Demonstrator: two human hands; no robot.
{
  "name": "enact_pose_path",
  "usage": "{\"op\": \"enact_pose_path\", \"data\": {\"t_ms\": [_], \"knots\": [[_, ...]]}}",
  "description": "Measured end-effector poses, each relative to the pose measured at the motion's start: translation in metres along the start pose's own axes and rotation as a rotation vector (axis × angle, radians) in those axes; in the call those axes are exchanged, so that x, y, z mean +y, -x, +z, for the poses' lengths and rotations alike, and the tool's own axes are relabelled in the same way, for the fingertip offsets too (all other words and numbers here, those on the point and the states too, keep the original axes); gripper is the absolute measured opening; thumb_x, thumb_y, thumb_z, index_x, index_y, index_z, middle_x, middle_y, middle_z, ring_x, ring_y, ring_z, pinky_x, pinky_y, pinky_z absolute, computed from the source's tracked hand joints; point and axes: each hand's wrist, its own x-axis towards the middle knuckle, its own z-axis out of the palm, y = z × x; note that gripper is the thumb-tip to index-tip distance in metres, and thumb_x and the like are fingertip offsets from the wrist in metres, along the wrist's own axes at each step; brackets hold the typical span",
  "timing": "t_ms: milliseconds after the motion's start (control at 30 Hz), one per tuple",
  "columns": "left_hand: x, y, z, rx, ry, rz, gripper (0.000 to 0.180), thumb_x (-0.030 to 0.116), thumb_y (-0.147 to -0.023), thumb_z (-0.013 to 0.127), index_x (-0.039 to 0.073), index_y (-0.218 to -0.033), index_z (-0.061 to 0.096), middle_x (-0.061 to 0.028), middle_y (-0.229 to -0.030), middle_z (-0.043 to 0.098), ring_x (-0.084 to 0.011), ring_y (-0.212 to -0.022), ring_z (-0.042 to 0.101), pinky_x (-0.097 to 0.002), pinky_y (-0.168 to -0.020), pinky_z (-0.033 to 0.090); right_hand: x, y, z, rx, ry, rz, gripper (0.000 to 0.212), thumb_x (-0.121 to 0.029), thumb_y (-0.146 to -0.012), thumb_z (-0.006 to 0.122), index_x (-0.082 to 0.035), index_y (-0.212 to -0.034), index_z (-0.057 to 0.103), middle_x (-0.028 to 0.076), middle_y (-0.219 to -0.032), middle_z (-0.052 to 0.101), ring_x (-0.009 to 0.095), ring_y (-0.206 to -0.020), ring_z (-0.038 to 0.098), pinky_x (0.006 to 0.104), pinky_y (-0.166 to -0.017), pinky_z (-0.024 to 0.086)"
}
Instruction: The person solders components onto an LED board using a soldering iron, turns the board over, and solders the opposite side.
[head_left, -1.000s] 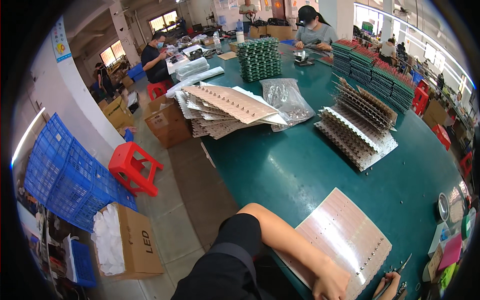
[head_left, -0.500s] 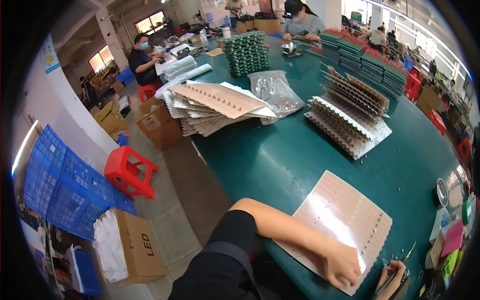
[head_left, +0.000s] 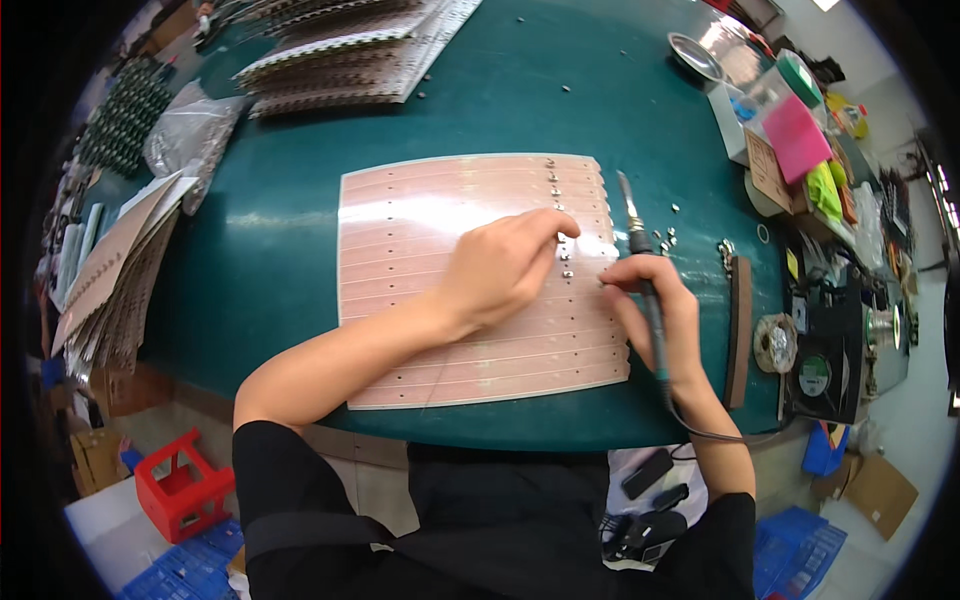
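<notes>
A pinkish flat board [head_left: 430, 340] with a scalloped right edge lies in front of me. Small metal pieces [head_left: 554, 178] form a row along its right side. Over that row is my left hand [head_left: 500, 265], its fingers curled and the index fingertip by the pieces; what it holds, if anything, is hidden. Beside the board's right edge, my right hand [head_left: 665, 300] holds a soldering iron [head_left: 640, 240], its metal tip pointing away from me. The thumb and index finger of that hand come together at the edge, seemingly around a tiny dark piece.
Loose metal pieces [head_left: 668, 240] are scattered right of the iron. Beyond them are a brown bar [head_left: 738, 330], a solder spool [head_left: 883, 328] and a round metal dish [head_left: 696, 58]. Stacked boards [head_left: 340, 60] stand at the back; more boards [head_left: 115, 270] lie left. A red stool [head_left: 185, 490] is lower left.
My view has swung down and right, from the workshop to the board. Both hands now show fully, close together at the row. The iron stays in my right hand.
</notes>
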Motion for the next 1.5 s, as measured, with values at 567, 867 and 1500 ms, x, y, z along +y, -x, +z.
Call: {"op": "enact_pose_path", "data": {"t_ms": [567, 867, 1500], "knots": [[-0.006, 0.005, 0.013, -0.043, 0.062, -0.087, 0.017, 0.003, -0.091, 0.052, 0.003, -0.104, 0.061, -0.0132, -0.090, 0.065, -0.0249, -0.071, 0.062, -0.0342, -0.066, 0.049, 0.007, 0.009, 0.023, -0.013, 0.034, -0.023, 0.026, 0.009, -0.075, 0.072, -0.005, -0.094, 0.062, 0.008, -0.082, 0.064, 0.022, -0.075, 0.064, 0.0306, -0.067, 0.051], [-0.009, 0.004, 0.014, -0.050, 0.055, -0.067, 0.016, 0.005, -0.091, 0.051, 0.003, -0.103, 0.061, -0.0154, -0.094, 0.067, -0.0297, -0.077, 0.065, -0.0375, -0.069, 0.051, 0.006, 0.004, 0.020, -0.062, 0.145, -0.222, 0.026, 0.009, -0.074, 0.071, -0.006, -0.093, 0.061, 0.008, -0.080, 0.060, 0.026, -0.075, 0.059, 0.0340, -0.067, 0.049], [0.005, 0.002, 0.007, -0.079, 0.032, 0.126, 0.006, 0.003, -0.064, 0.060, 0.005, -0.067, 0.056, -0.0038, -0.052, 0.049, -0.0137, -0.045, 0.047, -0.0278, -0.043, 0.037, 0.050, 0.003, -0.043, 0.250, 0.361, 0.016, 0.026, 0.008, -0.080, 0.064, -0.004, -0.099, 0.052, 0.011, -0.083, 0.061, 0.021, -0.074, 0.061, 0.0313, -0.071, 0.050]]}}
